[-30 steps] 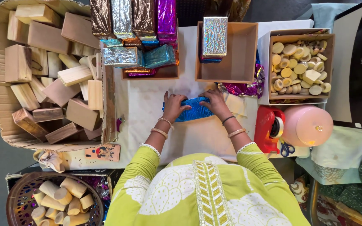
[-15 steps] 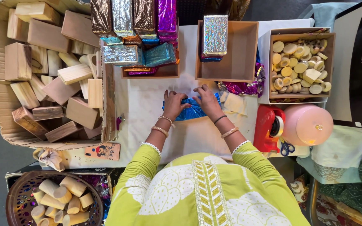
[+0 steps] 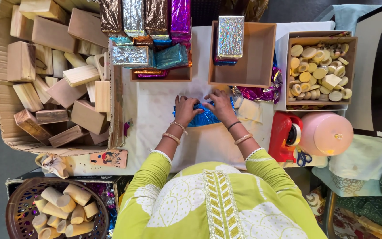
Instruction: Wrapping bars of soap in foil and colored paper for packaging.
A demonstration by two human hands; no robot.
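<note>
Both hands rest on a blue foil-wrapped block lying on the white table cover, just short of the table's centre. The left hand presses on the block's 9 o'clock end, fingers curled down onto the foil. The right hand covers the 3 o'clock end, fingers bent and gripping the foil along the top edge. The two hands nearly meet over the middle of the block.

Surroundings, taken from the block:
- At 12 o'clock, an open wooden tray with one silver foil-wrapped block standing in it
- At 11 o'clock, a second tray holding wrapped blocks in silver, teal, brown and purple foil
- At 9 to 10 o'clock, a large cardboard box filled with bare wooden blocks
- At 2 o'clock, a box of pale round wooden discs
- At 3 o'clock, loose purple foil near the right hand; further out at 4 o'clock, a red tape dispenser and a pink round container, side by side
- At 8 o'clock, a brown basket of wooden cylinders on the lower level
</note>
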